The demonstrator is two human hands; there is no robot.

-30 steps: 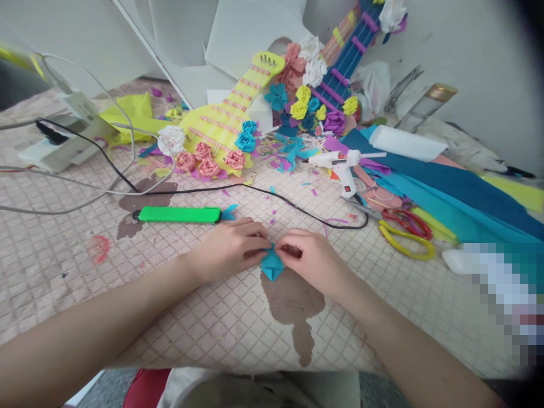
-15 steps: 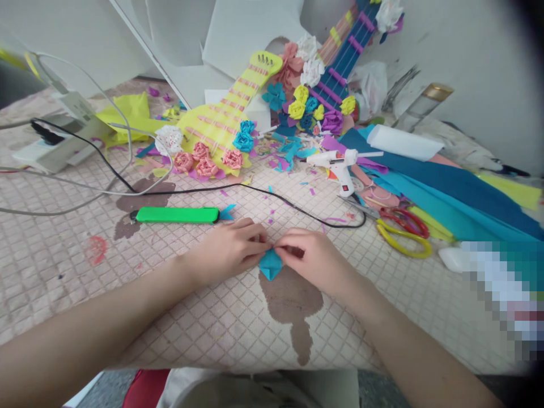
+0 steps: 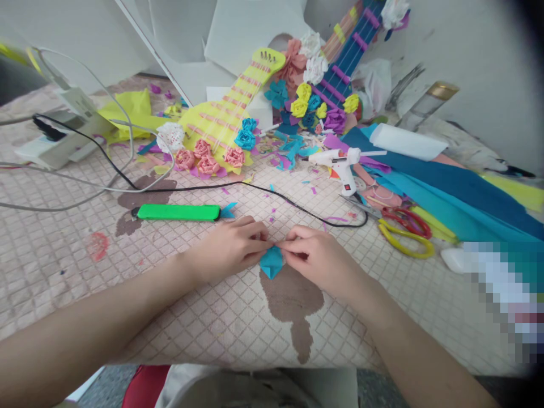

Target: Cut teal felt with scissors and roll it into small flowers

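A small folded piece of blue paper (image 3: pixel 271 264), pointed at its lower end, is held just above or on the tablecloth in front of me; I cannot tell if it touches the cloth. My left hand (image 3: pixel 238 245) pinches its upper edge from the left. From the right, my right hand (image 3: pixel 312 253) pinches the same edge, the fingertips of both hands nearly meeting. A green utility knife (image 3: pixel 178 212) lies beyond my left hand, with blue paper scraps (image 3: pixel 229 210) at its right end.
A white glue gun (image 3: pixel 346 170) lies beyond my right hand, its black cord (image 3: pixel 255 185) crossing the table. Scissors (image 3: pixel 403 235) and coloured paper sheets (image 3: pixel 425 181) are at the right. Behind stand a yellow paper guitar (image 3: pixel 216 122) with paper flowers and a blue one (image 3: pixel 344 68). A power strip (image 3: pixel 55 147) sits left.
Both hands stay at the paper's upper edge; the right fingers have shifted slightly along it. The whole view has moved a little.
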